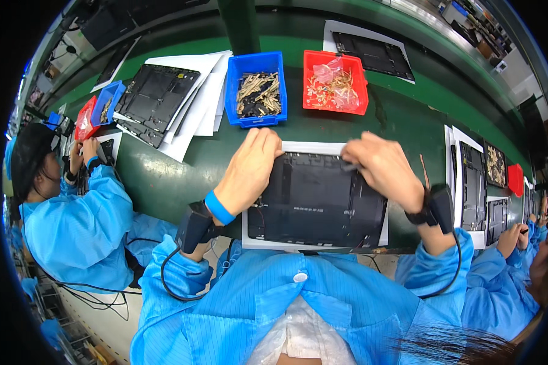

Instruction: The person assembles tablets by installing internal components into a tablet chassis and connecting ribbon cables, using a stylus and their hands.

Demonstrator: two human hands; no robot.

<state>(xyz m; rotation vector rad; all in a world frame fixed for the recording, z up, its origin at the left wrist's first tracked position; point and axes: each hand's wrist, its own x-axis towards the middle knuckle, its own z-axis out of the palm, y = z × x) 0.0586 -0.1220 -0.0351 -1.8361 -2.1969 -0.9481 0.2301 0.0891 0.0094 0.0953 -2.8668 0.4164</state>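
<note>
A thin black tablet housing (323, 201) lies flat in front of me on white paper (313, 148). At its far left corner is my left hand (249, 173), fingers curled and pressed together; their tips are turned away, so what they grip is hidden. My right hand (386, 170) is closed in a pinch over the far right edge of the housing. Anything between those fingertips is too small to make out. Each wrist wears a black strapped device with a cable, and a blue band (219, 207) circles my left wrist.
Beyond the housing stand a blue bin (256, 120) of small brass and black strips and a red bin (335, 108) with small parts and clear plastic. More housings (158, 97) lie on paper on the green table (164, 176). Co-workers in blue sit on both sides.
</note>
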